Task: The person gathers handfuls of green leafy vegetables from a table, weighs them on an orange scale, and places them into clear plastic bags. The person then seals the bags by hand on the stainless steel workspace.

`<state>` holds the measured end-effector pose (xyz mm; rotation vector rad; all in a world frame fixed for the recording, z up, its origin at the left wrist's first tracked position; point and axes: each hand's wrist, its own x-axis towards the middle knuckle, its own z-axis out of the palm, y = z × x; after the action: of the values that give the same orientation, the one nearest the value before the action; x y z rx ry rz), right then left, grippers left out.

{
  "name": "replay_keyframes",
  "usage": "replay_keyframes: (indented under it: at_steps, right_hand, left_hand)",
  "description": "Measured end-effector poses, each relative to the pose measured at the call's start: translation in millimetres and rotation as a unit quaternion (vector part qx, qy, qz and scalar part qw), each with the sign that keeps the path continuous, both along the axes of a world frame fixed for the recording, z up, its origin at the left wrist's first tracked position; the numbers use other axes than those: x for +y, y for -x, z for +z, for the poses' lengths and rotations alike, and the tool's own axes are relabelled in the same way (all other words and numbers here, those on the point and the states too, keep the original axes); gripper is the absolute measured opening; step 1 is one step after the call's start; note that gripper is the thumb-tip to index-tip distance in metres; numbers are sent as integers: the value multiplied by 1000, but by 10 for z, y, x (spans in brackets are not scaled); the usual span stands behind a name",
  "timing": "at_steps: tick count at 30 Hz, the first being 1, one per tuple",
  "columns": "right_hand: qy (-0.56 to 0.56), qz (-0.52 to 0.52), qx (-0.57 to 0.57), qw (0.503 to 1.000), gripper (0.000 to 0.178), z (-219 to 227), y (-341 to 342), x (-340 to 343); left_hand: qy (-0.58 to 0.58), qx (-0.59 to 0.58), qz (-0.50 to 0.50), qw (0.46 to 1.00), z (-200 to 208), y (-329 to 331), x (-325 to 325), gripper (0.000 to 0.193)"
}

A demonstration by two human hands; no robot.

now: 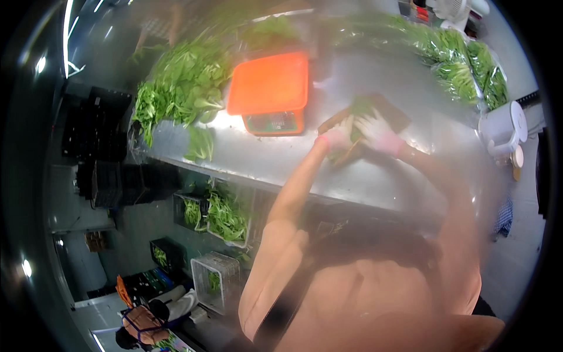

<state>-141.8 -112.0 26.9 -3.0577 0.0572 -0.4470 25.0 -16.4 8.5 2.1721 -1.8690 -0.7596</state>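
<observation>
On the metal table, a small bunch of leafy greens (360, 107) lies over a flat brown board or sheet (392, 112); haze blurs its edges. My left hand (338, 136), in a whitish glove with a pink cuff, closes on the bunch from the left. From the right, my right hand (379, 132), gloved the same way, lies over the greens with its fingers spread. The lower part of the bunch is mostly hidden by both hands. Left of them stands a bench scale (274, 122) with a display and a bright orange top (270, 84).
A big heap of loose greens (182, 82) covers the table's left end. Bagged greens (460, 64) lie at the far right, near a white bucket (501, 126). Below the table's edge stand crates of greens (227, 217) and a grey crate (216, 281). Another person (143, 325) is at lower left.
</observation>
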Motion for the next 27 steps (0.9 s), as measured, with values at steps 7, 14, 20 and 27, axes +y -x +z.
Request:
replay_keyframes:
  at_steps: [7,14,20,27]
  right_hand:
    - [-5,-35,3,999,53,10,-14,-14]
    - [-28,30,8,999,45,273,-245,-3]
    - [-47,24,54,997,45,79,-327,-175]
    - [-120,0,80,990,37,-17,-215,-171]
  left_hand:
    - [0,371,142,918,115,-202,-114,65]
    - [87,85,254,959,-580,-264,-295,27]
    - [31,221,217,950,-575,-350,-437,27]
    - [87,98,221,966,-80,-215,-310,34]
